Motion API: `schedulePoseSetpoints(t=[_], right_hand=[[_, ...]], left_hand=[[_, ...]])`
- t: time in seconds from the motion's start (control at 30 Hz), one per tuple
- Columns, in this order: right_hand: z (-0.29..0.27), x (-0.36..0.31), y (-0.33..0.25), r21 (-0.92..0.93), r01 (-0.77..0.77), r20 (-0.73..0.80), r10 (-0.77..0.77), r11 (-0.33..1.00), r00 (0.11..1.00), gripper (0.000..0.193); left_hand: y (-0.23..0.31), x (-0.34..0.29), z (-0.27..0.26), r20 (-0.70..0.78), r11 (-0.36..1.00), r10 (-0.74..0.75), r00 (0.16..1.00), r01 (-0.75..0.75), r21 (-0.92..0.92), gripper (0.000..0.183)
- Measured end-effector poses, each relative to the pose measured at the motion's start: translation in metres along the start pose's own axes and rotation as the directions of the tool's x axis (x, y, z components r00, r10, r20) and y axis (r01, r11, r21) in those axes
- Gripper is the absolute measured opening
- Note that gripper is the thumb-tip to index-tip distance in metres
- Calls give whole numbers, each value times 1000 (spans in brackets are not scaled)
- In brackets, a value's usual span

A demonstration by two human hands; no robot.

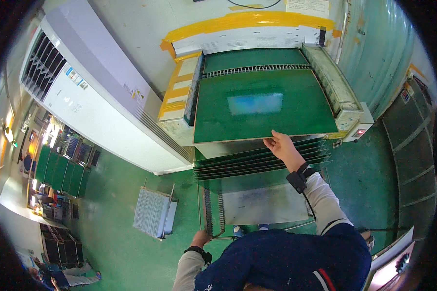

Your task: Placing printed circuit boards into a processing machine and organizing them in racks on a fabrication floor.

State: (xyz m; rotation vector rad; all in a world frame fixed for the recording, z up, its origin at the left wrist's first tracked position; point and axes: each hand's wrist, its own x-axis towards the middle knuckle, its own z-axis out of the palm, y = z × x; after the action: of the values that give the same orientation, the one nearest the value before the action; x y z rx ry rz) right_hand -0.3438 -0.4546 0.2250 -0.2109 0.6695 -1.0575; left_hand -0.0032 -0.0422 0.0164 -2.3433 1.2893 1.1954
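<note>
The wide green panel (228, 124) lies flat between the side rails of the pale machine (336, 86), its near edge toward the person, just beyond the rack (222, 213) that holds more thin green panels (247, 165). The right hand (282, 148) grasps that near edge, right of its middle, in what looks like a light pinch of the fingers. The left hand (200, 238) is at the rack's near left corner; whether its fingers are clenched on the frame, I cannot tell.

The panel looks thin and stiff, probably light for its width but awkward one-handed. Its glossy face reflects light and may be slippery, easily scratched or smudged. The bare edges seem the best hold, ideally both sides, keeping it level and its corners unknocked.
</note>
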Motion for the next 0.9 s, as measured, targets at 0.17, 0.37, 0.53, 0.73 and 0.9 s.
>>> schedulePoseSetpoints(t=[0.17,0.37,0.53,0.73,0.9], right_hand=[[-6,9,-4,-23,1,2,-1,1000,1000,11],[1,10,0,-23,-19,8,19,1000,1000,9],[-7,15,-1,-32,-9,31,10,999,999,10],[-1,15,-1,-39,3,39,-1,999,999,12],[-8,24,-4,-37,8,16,-7,999,1000,15]], left_hand=[[5,1,0,1,1000,1,1000,-1,-25,35],[-7,8,9,-11,997,41,999,-40,71,37],[2,7,3,17,998,17,1000,-18,61,37],[-2,3,5,-3,999,22,1000,-22,43,37],[2,3,3,9,998,-6,1000,5,66,34]])
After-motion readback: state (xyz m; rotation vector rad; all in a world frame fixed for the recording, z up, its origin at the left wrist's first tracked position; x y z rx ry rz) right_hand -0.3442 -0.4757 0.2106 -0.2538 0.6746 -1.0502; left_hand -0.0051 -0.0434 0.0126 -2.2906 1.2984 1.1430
